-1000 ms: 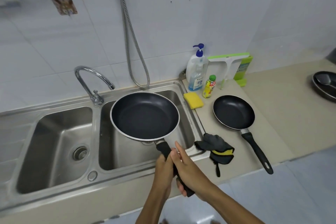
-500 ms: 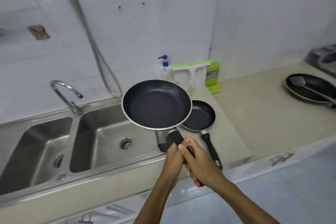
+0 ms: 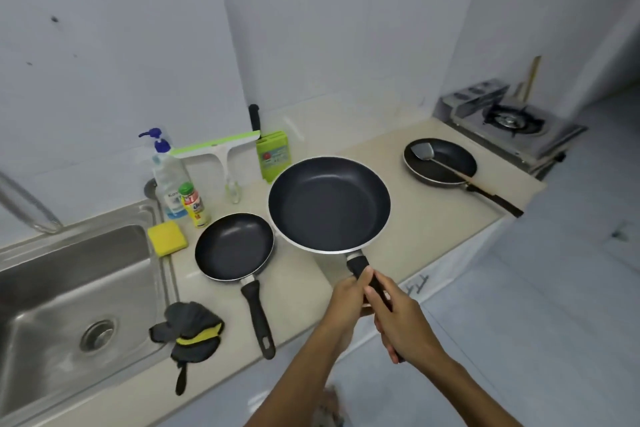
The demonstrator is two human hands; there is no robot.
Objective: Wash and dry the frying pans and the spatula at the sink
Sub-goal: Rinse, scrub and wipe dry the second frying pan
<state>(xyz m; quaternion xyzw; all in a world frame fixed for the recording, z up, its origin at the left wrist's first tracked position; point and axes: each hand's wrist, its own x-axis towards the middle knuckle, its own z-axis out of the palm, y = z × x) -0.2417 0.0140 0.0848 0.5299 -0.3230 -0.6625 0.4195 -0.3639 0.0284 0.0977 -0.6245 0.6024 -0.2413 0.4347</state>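
Note:
A large black frying pan (image 3: pixel 329 204) hangs level above the beige counter (image 3: pixel 433 218). Both hands grip its black handle: my left hand (image 3: pixel 348 302) sits nearer the pan, my right hand (image 3: pixel 403 322) further back. A smaller black pan (image 3: pixel 233 246) rests on the counter to its left, handle pointing toward me. At the far right a third pan (image 3: pixel 446 158) holds a metal spatula (image 3: pixel 424 151) with a wooden handle. The steel sink (image 3: pixel 72 288) lies at the left.
A dark cloth with yellow trim (image 3: pixel 190 329) lies on the sink's edge. A yellow sponge (image 3: pixel 167 237), soap pump bottle (image 3: pixel 168 177), small yellow bottle (image 3: pixel 194 204), green squeegee (image 3: pixel 218 149) and green knife block (image 3: pixel 273 154) stand near the wall. A gas stove (image 3: pixel 509 123) stands far right.
The large pan has travelled right, from over the sink basin to above the counter beyond the small pan. The view swung right with it, revealing the stove. Both hands kept their grip.

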